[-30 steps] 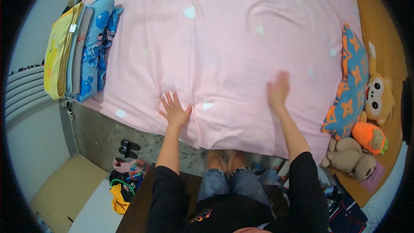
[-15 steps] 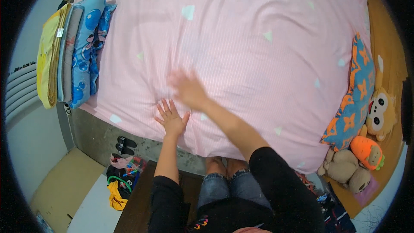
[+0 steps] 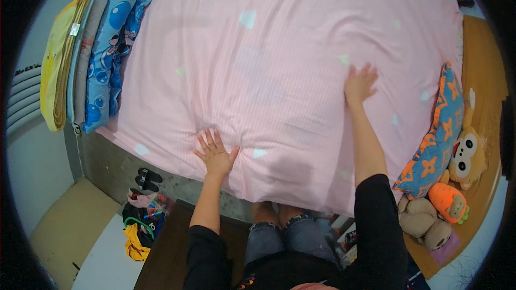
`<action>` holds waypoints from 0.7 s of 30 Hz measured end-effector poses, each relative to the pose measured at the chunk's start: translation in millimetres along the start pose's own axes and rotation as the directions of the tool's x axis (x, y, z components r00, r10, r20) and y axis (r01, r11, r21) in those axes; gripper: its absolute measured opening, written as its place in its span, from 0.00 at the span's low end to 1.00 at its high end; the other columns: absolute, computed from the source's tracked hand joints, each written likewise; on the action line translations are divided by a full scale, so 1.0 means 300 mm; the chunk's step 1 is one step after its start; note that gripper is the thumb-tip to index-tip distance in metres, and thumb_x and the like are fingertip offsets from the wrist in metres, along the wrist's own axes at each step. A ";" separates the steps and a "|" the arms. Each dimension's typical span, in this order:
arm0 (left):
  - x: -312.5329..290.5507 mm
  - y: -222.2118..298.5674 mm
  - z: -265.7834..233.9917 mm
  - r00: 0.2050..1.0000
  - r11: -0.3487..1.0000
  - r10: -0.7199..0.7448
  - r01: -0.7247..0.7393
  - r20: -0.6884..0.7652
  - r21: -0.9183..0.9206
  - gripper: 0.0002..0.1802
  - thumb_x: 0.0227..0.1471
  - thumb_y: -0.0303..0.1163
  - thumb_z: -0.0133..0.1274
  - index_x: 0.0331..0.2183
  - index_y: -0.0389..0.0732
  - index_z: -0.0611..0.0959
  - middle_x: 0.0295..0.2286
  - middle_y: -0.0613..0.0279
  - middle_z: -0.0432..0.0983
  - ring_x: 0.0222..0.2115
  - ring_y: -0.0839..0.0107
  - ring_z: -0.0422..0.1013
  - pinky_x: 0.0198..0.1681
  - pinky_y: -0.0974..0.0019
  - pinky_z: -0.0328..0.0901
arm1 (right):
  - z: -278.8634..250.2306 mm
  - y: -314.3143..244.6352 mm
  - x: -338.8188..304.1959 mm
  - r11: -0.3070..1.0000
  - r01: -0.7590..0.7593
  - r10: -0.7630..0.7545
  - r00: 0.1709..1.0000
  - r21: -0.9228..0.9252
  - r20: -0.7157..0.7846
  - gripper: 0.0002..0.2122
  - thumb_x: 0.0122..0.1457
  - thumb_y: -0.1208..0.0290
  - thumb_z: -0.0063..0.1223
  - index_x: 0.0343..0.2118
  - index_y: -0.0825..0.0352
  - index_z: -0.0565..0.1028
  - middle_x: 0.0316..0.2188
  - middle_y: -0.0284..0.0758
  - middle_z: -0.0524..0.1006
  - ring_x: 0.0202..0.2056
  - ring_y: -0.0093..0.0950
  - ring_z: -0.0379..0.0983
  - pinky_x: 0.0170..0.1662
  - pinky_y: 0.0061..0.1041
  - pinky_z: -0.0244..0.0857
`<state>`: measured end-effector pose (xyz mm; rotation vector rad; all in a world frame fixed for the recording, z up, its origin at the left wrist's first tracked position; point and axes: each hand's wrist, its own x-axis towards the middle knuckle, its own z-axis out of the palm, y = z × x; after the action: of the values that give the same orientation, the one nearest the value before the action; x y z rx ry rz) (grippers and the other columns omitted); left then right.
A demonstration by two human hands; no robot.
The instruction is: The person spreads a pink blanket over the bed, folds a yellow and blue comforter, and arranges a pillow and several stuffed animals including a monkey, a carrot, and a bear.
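A pale pink striped sheet (image 3: 290, 129) with small white and green shapes covers the bed before me. Near its front edge my left hand (image 3: 217, 157) lies flat on the cloth, fingers spread, with creases gathered beside it. Farther out and to the right, my right hand (image 3: 360, 83) is on or just above the sheet, its fingers stretched out and slightly blurred. Neither hand holds anything. Soft wrinkles run through the cloth around both hands, mostly toward the far right.
Folded bedding (image 3: 102, 59) in blue, grey and yellow is stacked at the left. Along the right lie a blue-orange pillow (image 3: 438, 134), a monkey plush (image 3: 467, 156), a carrot plush (image 3: 448, 202) and a brown plush (image 3: 422, 217). Black slippers (image 3: 148, 179) rest on the floor.
My right hand has swept from beside the left hand out to the right across the sheet. The left hand stays pressed in about the same spot.
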<state>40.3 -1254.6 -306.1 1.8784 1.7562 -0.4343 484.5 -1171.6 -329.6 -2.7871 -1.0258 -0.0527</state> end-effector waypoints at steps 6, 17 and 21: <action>0.002 -0.002 -0.005 1.000 1.000 -0.009 0.009 0.006 0.005 0.54 0.47 0.59 0.47 0.61 0.39 0.41 0.62 0.50 0.23 0.61 0.44 0.20 0.52 0.27 0.21 | 0.060 -0.612 -0.372 0.736 0.526 -0.614 0.784 0.426 0.091 0.34 0.52 0.52 0.49 0.59 0.65 0.57 0.63 0.38 0.51 0.64 0.32 0.40 0.63 0.48 0.28; -0.009 -0.010 -0.012 0.998 0.999 -0.047 0.048 0.035 -0.005 0.54 0.46 0.60 0.48 0.61 0.38 0.44 0.62 0.50 0.24 0.61 0.45 0.20 0.53 0.27 0.21 | -0.014 -0.566 -0.526 0.121 0.543 -0.824 0.522 0.831 -0.222 0.21 0.48 0.67 0.56 0.47 0.64 0.71 0.53 0.42 0.66 0.55 0.40 0.59 0.57 0.42 0.50; 0.001 0.001 -0.013 0.999 0.999 -0.034 0.035 0.031 -0.014 0.53 0.45 0.61 0.48 0.61 0.40 0.46 0.62 0.52 0.26 0.61 0.46 0.21 0.53 0.28 0.20 | 0.025 -0.055 -0.142 0.826 0.451 -0.394 0.891 0.338 -0.225 0.30 0.54 0.62 0.51 0.58 0.68 0.57 0.61 0.46 0.52 0.63 0.40 0.44 0.62 0.43 0.35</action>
<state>40.3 -1252.0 -303.0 1.8244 1.7696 -0.4593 441.2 -1185.4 -338.3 -2.1303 -1.4244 -0.0989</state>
